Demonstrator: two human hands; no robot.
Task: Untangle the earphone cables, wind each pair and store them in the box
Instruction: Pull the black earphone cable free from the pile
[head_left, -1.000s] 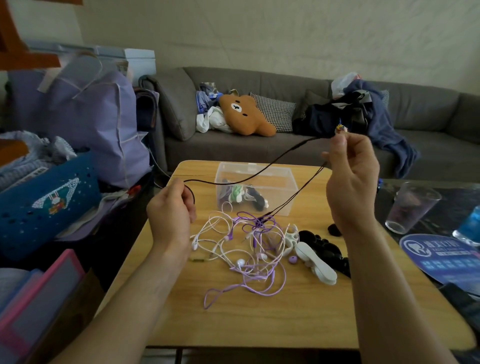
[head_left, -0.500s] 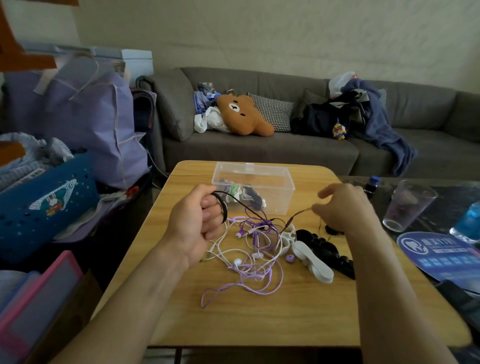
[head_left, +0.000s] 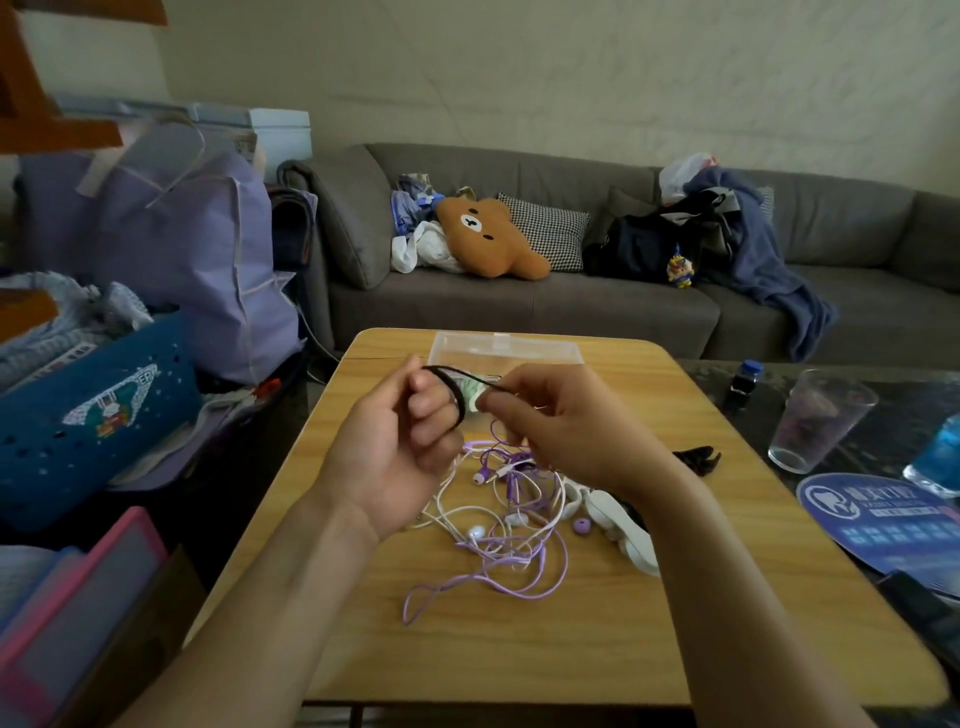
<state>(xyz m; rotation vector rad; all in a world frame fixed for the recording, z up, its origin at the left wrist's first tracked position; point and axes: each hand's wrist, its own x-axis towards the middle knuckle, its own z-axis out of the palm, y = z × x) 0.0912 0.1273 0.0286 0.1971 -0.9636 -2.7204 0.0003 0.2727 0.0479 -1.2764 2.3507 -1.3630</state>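
Observation:
Above the wooden table (head_left: 519, 644) my left hand (head_left: 400, 431) holds a black earphone cable (head_left: 453, 387) looped around its curled fingers. My right hand (head_left: 550, 426) pinches the free end of that cable just right of the loop. Under both hands lies a tangle of purple earphones (head_left: 498, 566) and white earphones (head_left: 470, 532). The clear plastic box (head_left: 506, 349) stands at the table's far side, partly hidden by my hands, with wound earphones inside.
A white clip-like piece (head_left: 626, 530) and black items (head_left: 696, 457) lie right of the tangle. A glass (head_left: 815, 421), a small bottle (head_left: 745, 382) and a blue round fan (head_left: 883, 519) stand on the dark table to the right. Bags crowd the left; a sofa (head_left: 571, 306) lies behind.
My right hand came down from high on the right to meet my left hand. The black cable went from stretched between them to wound around my left fingers.

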